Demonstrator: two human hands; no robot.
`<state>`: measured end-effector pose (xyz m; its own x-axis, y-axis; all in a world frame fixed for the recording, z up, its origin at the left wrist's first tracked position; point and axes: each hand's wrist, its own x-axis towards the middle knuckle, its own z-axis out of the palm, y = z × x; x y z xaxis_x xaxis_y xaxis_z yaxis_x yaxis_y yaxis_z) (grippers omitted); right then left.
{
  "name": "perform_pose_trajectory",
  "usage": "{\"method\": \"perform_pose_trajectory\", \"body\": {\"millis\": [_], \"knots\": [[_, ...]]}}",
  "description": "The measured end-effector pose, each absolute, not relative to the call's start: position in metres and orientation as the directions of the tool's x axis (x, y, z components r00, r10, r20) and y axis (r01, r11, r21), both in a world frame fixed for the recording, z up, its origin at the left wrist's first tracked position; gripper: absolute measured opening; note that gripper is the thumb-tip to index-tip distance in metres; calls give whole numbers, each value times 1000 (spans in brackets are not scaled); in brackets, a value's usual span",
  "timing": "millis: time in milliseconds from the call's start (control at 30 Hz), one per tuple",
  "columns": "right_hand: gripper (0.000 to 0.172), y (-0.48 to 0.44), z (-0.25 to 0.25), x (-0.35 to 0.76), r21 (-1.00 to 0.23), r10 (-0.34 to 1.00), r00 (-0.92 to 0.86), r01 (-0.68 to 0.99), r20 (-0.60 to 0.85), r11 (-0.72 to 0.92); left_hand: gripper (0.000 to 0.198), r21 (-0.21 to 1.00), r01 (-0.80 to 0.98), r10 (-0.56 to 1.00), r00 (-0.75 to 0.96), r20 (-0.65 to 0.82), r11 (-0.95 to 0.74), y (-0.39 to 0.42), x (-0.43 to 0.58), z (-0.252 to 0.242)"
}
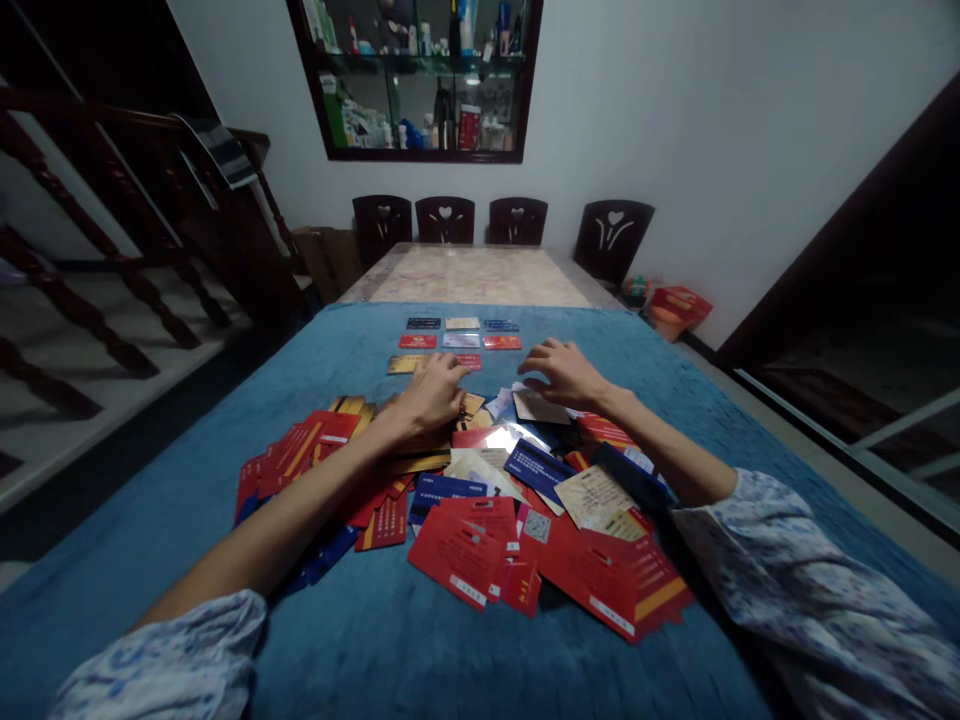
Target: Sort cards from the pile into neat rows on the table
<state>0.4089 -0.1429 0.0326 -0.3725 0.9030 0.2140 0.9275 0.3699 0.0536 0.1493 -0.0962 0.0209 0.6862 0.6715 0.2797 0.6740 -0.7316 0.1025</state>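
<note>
A loose heap of red, blue, gold and cream cards lies on the blue cloth. My left hand is low over the heap's far edge, beside gold cards; its fingers are bent but apart, with fingertips close to a red card. Whether they touch it I cannot tell. My right hand hovers palm down past the heap, fingers curved and apart, holding nothing visible. A cream card is just below it. Beyond my hands, several cards sit in three rows, including a gold card and an orange-red card.
The blue cloth covers the near part of the long table; its far stone-patterned top is bare. Dark chairs stand at the far end. Stair railings are on the left, a red box on the right.
</note>
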Motion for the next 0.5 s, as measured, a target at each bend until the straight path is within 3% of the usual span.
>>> {"method": "perform_pose_trajectory", "body": {"millis": [267, 500], "knots": [[27, -159, 23, 451, 19, 889, -389, 918, 241, 396, 33, 122, 609, 619, 754, 219, -784, -117, 175, 23], [40, -174, 12, 470, -20, 885, -401, 909, 237, 417, 32, 126, 558, 572, 806, 153, -820, -130, 198, 24]]}}
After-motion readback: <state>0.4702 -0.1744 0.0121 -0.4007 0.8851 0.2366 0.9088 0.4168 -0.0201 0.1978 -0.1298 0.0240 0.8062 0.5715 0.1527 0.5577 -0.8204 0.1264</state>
